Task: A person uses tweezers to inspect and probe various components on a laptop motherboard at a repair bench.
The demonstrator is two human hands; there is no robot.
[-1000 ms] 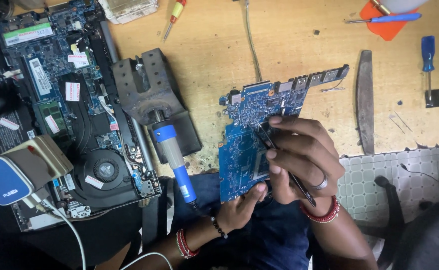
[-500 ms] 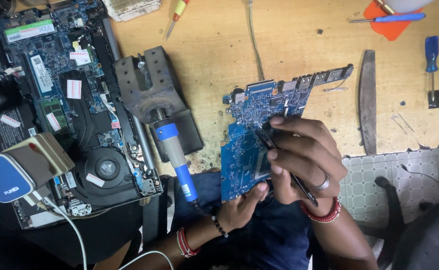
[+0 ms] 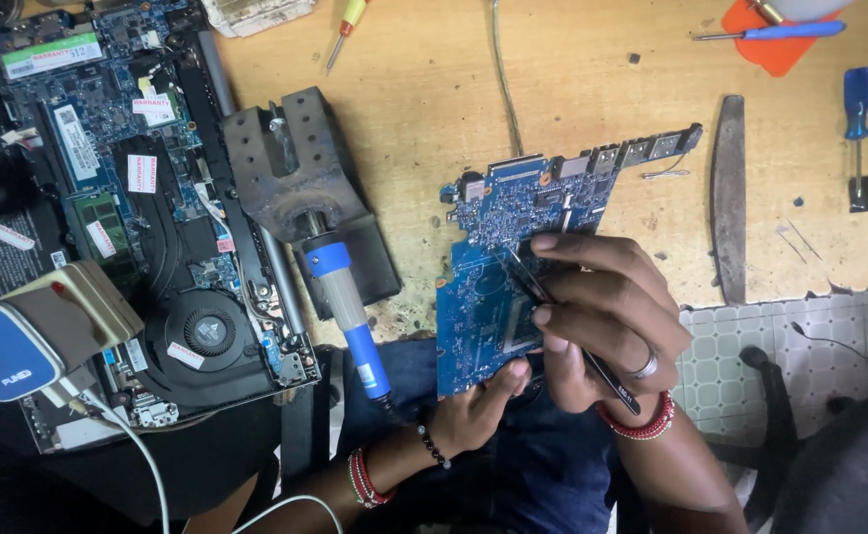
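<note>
A blue laptop circuit board (image 3: pixel 498 247) is propped at the wooden bench's front edge, over my lap. My left hand (image 3: pixel 478 410) grips its lower edge from beneath. My right hand (image 3: pixel 602 316) lies over the board's right side and pinches black tweezers (image 3: pixel 572 331), their tips touching the board near its middle. A ring and a red bracelet are on that hand.
A blue-handled soldering iron (image 3: pixel 345 307) rests in a black metal stand (image 3: pixel 300 178) left of the board. An opened laptop (image 3: pixel 117 218) with a fan fills the left. Blue screwdrivers (image 3: pixel 857 109) and a flat dark file (image 3: pixel 729 193) lie at the right. A cable-fed blue-and-white adapter (image 3: pixel 3 351) sits lower left.
The view has shifted slightly. My hands, the tweezers and the board stay in nearly the same place.
</note>
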